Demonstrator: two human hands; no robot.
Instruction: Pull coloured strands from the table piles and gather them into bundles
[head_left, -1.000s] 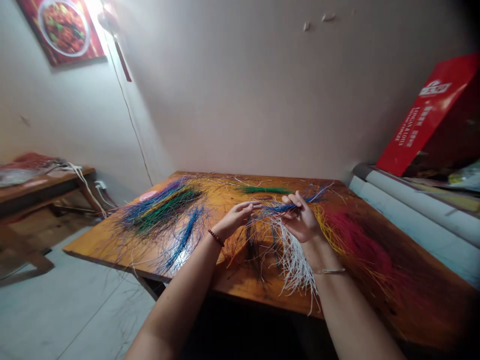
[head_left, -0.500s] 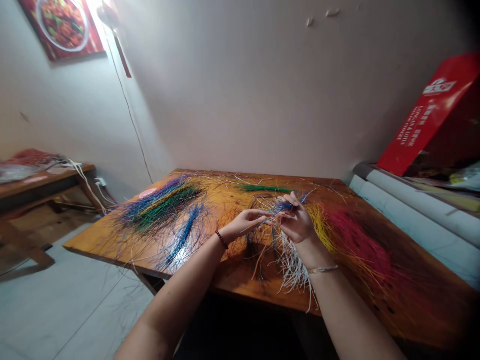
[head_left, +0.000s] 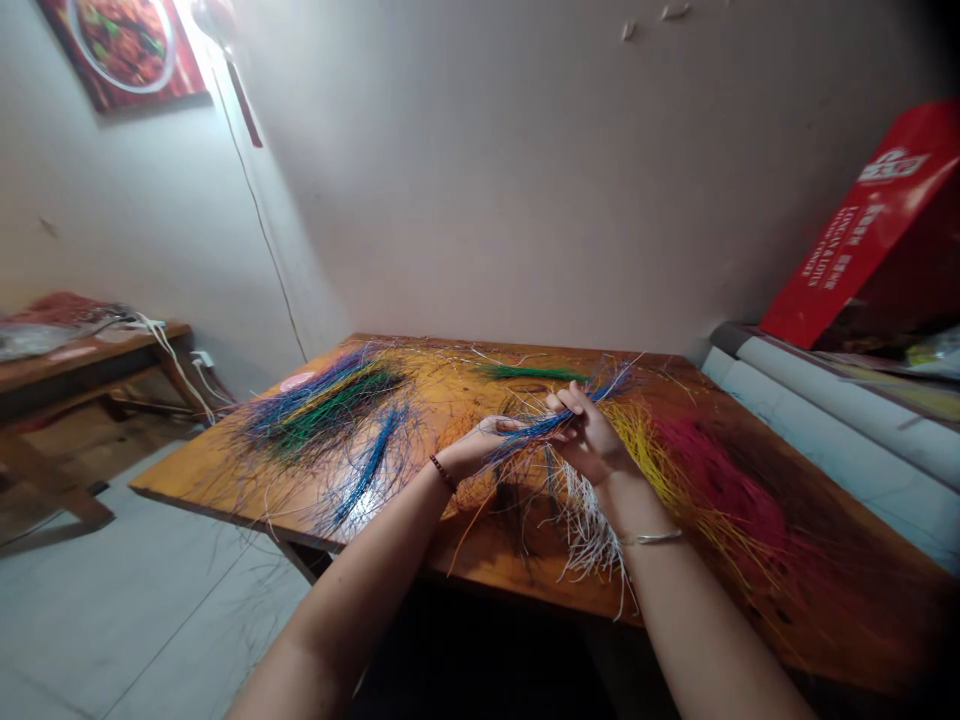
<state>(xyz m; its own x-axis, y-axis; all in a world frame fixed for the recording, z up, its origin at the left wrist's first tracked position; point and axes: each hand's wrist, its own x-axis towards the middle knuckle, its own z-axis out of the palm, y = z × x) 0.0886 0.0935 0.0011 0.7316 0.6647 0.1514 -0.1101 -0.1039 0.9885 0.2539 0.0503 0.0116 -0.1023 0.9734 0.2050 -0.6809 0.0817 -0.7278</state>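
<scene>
A loose bundle of thin blue wires (head_left: 534,431) stretches between my two hands above the table, its far ends fanning out to the upper right. My right hand (head_left: 594,440) is closed round the bundle's middle, thumb and fingers pressed together. On the near end, my left hand (head_left: 480,449) pinches the strands, its fingertips partly hidden behind them. A few orange strands hang under the bundle. Below my right wrist lies a bunch of white wires (head_left: 589,530), and yellow wires (head_left: 643,455) spread just to its right.
Purple, yellow and green wires (head_left: 330,405) lie on the wooden table (head_left: 247,500) at the left, near a separate blue bunch (head_left: 371,465). Green wires (head_left: 529,372) rest at the back, red-pink wires (head_left: 720,480) at the right. A red box (head_left: 855,220) stands beyond, by pale rolls (head_left: 832,400).
The blue bundle now lies stretched out across both hands, longer and more visible. My right hand has turned slightly and closed round it; an orange strand has swung left.
</scene>
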